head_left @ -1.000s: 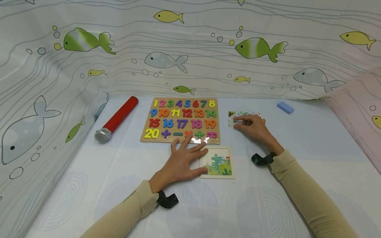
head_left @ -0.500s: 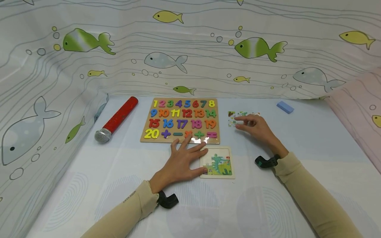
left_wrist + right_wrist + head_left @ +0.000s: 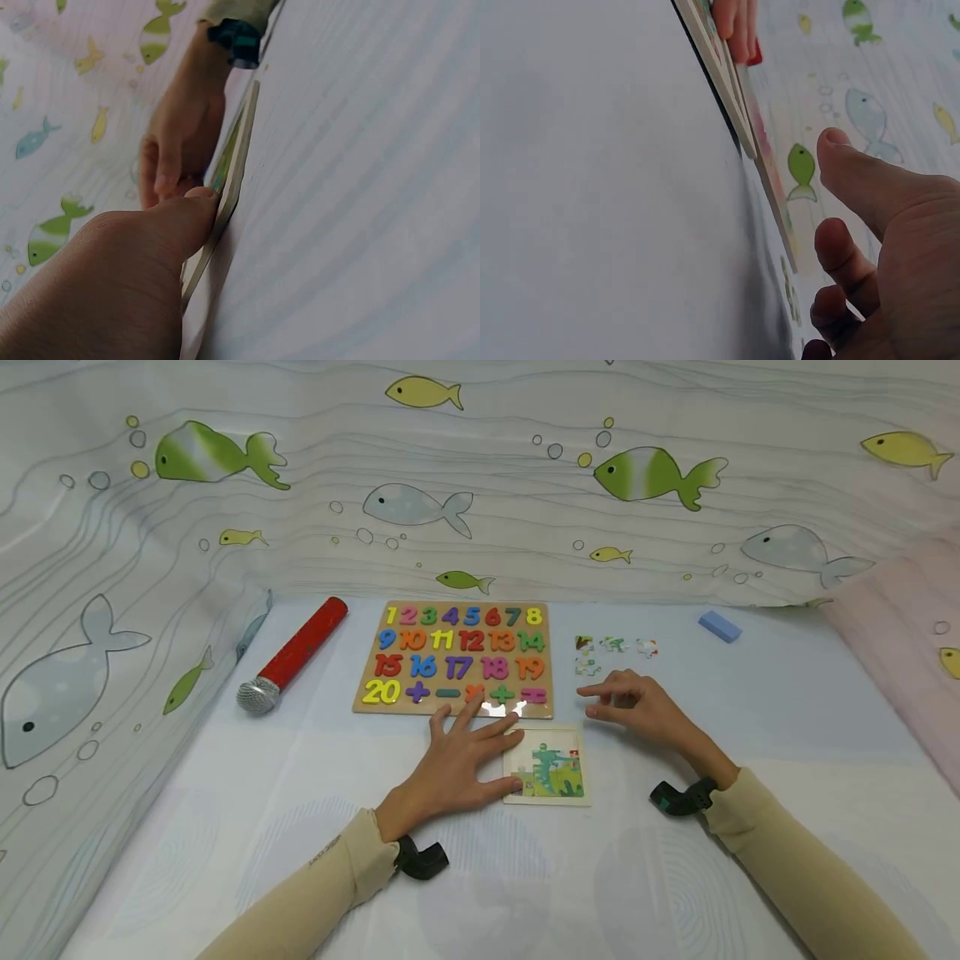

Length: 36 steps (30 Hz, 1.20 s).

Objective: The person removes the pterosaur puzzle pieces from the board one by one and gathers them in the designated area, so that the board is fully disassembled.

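My left hand (image 3: pixel 453 772) lies with spread fingers at the left side of a square wooden jigsaw tray (image 3: pixel 550 804), its thumb and a fingertip on the rim. Part of a green crocodile-like picture (image 3: pixel 555 772) fills the tray's lower and right area. In the left wrist view the thumb touches the tray edge (image 3: pixel 238 169). My right hand (image 3: pixel 637 710) hovers right of the tray, thumb and index finger apart, the other fingers bent. The right wrist view shows nothing between them. Just beyond it lie several loose jigsaw pieces (image 3: pixel 587 666).
A wooden number board (image 3: pixel 365 703) with colourful numerals lies behind the tray, close to my left fingertips. At far left lies a red microphone (image 3: pixel 303 643) with a silver head. A blue block (image 3: pixel 720 626) sits at back right. Fish-patterned cloth (image 3: pixel 525 552) rises behind.
My right hand has drawn back from the loose pieces toward me, uncovering them, with nothing seen in its fingers. The left hand stays on the tray. The head view has tilted slightly.
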Motion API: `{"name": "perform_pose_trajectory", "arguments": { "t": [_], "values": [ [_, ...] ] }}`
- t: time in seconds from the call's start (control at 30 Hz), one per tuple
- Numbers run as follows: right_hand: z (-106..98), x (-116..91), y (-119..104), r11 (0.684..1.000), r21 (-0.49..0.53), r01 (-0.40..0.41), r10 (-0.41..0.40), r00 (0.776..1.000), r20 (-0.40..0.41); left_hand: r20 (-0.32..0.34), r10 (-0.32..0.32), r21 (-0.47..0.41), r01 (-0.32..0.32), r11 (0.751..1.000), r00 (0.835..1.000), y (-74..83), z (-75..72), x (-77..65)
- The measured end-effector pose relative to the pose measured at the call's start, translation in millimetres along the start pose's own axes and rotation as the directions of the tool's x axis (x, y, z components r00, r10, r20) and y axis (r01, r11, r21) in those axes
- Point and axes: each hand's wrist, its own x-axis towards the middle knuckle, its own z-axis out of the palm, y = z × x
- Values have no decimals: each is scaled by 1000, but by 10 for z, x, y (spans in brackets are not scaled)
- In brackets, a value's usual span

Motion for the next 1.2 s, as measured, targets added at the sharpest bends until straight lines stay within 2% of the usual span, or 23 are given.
{"name": "perform_pose_trajectory", "arguments": {
  "t": [0.23, 0.33, 0.47, 0.87, 1.2],
  "values": [
    [144, -52, -141, 992, 34, 118, -120, 990, 71, 2, 2, 26, -2, 1000, 1000, -11, -29, 42],
    [223, -72, -213, 985, -5, 172, -170, 978, 118, -2, 5, 15, -5, 1000, 1000, -3, -37, 40],
    [311, -115, -299, 977, -61, 206, -191, 964, 184, -5, 10, 2, -10, 1000, 1000, 13, -39, 31],
    [407, -194, -425, 977, -126, 173, -138, 960, 242, 16, 1, 11, -1, 1000, 1000, 30, -40, 25],
    [429, -200, -432, 983, -107, 149, -123, 968, 217, 22, 1, -15, -1, 1000, 1000, 19, -26, 12]
  ]
}}
